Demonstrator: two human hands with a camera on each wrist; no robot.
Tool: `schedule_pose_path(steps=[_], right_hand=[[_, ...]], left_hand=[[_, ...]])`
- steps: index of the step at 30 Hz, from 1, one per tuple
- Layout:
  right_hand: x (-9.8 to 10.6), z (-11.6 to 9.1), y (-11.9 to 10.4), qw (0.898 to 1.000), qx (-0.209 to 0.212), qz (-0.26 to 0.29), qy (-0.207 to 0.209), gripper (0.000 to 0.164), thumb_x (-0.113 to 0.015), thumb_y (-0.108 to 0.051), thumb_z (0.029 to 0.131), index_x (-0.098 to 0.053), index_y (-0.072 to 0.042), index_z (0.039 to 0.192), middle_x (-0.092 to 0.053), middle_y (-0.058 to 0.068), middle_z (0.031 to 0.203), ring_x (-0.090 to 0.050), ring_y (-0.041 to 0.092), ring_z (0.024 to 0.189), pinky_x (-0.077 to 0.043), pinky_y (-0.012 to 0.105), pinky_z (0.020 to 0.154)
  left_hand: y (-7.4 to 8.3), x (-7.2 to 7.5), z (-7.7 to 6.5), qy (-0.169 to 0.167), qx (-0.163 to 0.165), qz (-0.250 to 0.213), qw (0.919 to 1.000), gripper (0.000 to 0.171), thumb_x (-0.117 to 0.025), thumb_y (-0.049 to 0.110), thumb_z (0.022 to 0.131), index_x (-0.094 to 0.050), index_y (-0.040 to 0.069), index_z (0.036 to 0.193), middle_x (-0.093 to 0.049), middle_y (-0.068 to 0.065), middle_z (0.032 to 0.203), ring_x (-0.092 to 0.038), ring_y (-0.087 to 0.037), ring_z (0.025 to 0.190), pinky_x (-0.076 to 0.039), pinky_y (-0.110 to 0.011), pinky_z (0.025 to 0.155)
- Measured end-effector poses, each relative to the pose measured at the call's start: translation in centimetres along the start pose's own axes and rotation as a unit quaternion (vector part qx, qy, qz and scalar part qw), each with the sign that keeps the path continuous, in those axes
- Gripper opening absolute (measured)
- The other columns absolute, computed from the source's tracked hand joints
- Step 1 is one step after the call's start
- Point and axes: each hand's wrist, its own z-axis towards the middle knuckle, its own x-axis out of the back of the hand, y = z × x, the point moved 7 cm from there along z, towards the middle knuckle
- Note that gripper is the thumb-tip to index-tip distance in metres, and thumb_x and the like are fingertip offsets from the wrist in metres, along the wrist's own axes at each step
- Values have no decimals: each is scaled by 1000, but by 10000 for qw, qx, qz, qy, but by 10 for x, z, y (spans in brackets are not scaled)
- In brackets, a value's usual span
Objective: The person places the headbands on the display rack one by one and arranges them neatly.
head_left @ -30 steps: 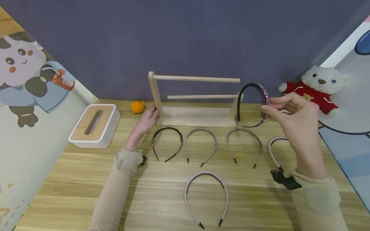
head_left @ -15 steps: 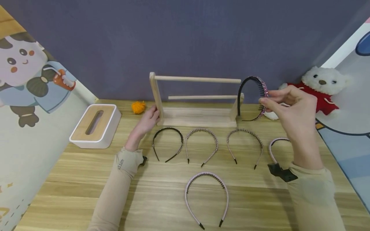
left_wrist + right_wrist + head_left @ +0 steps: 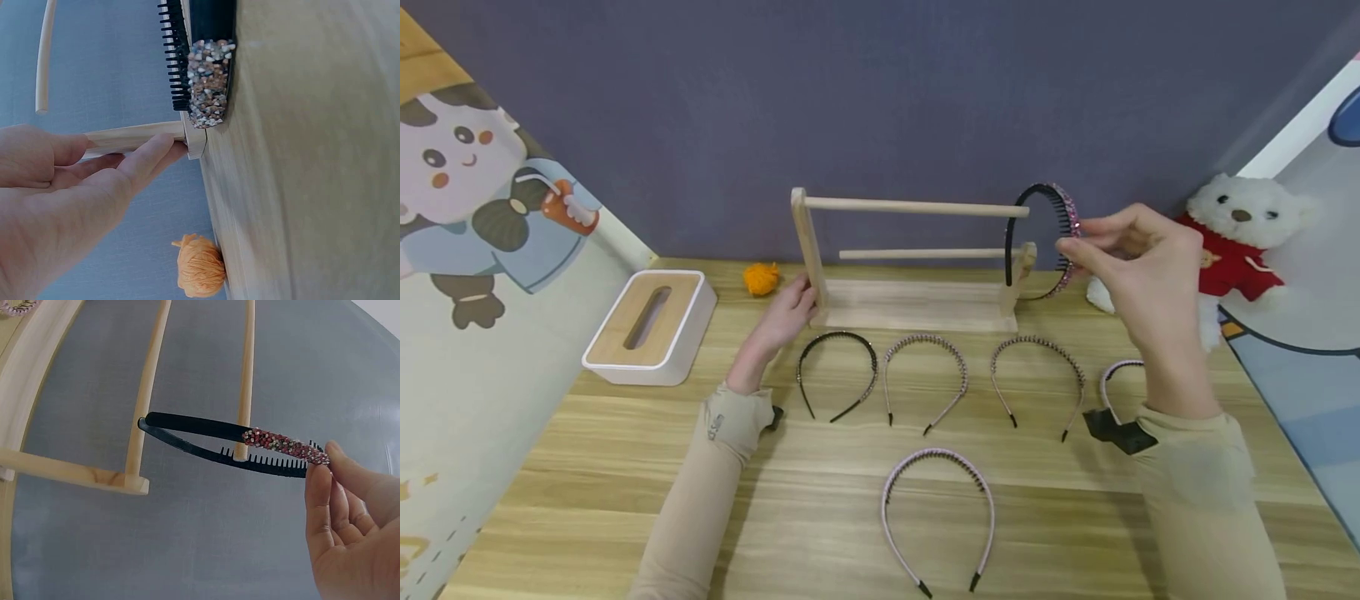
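Note:
My right hand [image 3: 1150, 271] pinches a black toothed headband [image 3: 194, 425] by its pink rhinestone section, between thumb and fingertips. The headband is held on edge at the right end of the wooden rack [image 3: 910, 313]. In the right wrist view, the free end of the top rod [image 3: 245, 394] shows within the headband's loop, and the lower rod [image 3: 147, 381] passes by its ends. My left hand [image 3: 782, 317] grips the rack's left upright [image 3: 134, 134] low down, thumb on one side and fingers on the other.
Several headbands lie in a row before the rack, including a black one [image 3: 837, 335]; a pale pink headband [image 3: 936, 452] lies nearer. A tissue box [image 3: 647, 329] and orange yarn ball [image 3: 761, 279] stand left. A white teddy bear [image 3: 1240, 217] sits at the right by the wall.
My right hand has raised the headband and brought it left, so its loop now overlaps the top rod's free end. The left hand stays on the upright.

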Motion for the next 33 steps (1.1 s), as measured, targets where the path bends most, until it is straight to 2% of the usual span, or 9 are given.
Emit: schedule_pose_path(steps=[3,8,13,17,22,27,33], right_hand=[[-5,2,-3,9999,11,128,-28,23,-88,-3,89,-78,7,107,-76,-5,81,-74,8,72,-59,20,69],[-13,6,-6,9997,20,245,-58,19,-88,-2,89,-79,4,104,-76,-6,80,-74,8,72,-59,20,70],[-23,10,-7,9954,-82,940,-148,15,-87,5,87,-79,4,100,-78,-1,81,-76,11,74,-61,23,67],[-31,12,-10,9921,-17,1238,-223,15,-87,6,86,-78,4,98,-78,2,81,-76,12,72,-61,25,66],[-43,14,-18,9934,242,1058,-381,15,-87,5,87,-77,5,99,-79,0,83,-75,13,68,-61,25,64],[-55,15,-26,9952,437,738,-467,15,-88,2,88,-77,4,99,-78,-3,81,-73,12,63,-59,23,62],[-71,16,-32,9937,500,825,-570,17,-88,1,88,-76,6,99,-77,-1,81,-73,12,64,-61,25,64]], left_hand=[[1,0,0,12,25,33,10000,45,-32,17,119,-41,-11,154,-58,-32,124,-53,-34,99,-47,-42,85],[1,0,0,7,57,101,9999,46,-31,17,119,-41,-11,153,-59,-30,122,-52,-33,97,-47,-38,81],[0,-1,0,-24,71,80,9999,47,-30,17,119,-39,-11,155,-58,-32,129,-53,-32,100,-48,-43,86],[0,0,1,-11,73,124,9999,46,-30,17,119,-40,-12,154,-58,-31,126,-52,-31,97,-47,-36,82],[1,0,1,38,34,251,9997,44,-30,17,119,-43,-13,150,-59,-31,123,-53,-31,96,-45,-29,76],[3,1,1,95,-13,346,9994,43,-30,18,119,-46,-12,147,-60,-30,117,-54,-32,94,-45,-28,74],[3,0,-1,80,3,296,9995,42,-30,17,119,-46,-12,145,-58,-29,117,-53,-32,96,-45,-30,76]])
